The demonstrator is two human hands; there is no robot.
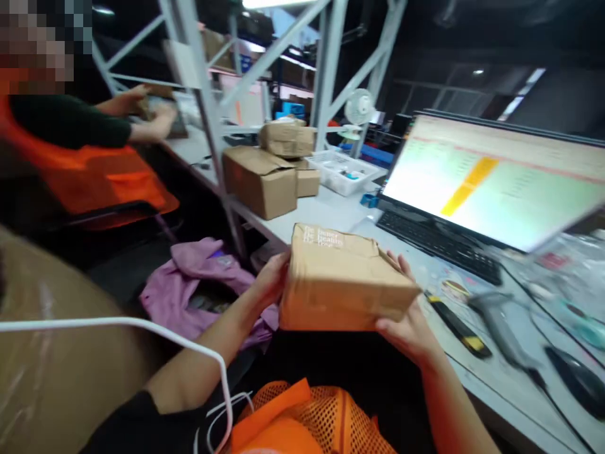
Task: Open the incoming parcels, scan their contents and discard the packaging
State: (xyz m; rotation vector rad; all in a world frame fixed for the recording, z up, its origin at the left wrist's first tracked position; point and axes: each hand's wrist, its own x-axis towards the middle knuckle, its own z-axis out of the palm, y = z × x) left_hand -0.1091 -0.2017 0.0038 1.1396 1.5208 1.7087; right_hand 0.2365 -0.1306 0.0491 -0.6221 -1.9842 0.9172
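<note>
A brown cardboard box [345,277] with white print on its top left corner is held between my two hands, above my lap and in front of the desk edge. My left hand [273,277] presses against its left side, the fingertips partly hidden behind it. At the right end, my right hand [409,321] grips the box, thumb on the near face and fingers showing behind the far edge. Right of that hand, a black and yellow utility knife [458,328] and a grey barcode scanner [503,331] lie on the desk.
A monitor [491,176], keyboard [439,243] and mouse [576,378] stand on the desk [326,211]. Farther back are cardboard boxes [259,183], a white basket [343,173] and a metal frame post [208,107]. Purple cloth [174,302] lies left. A co-worker [70,132] handles something at the far left.
</note>
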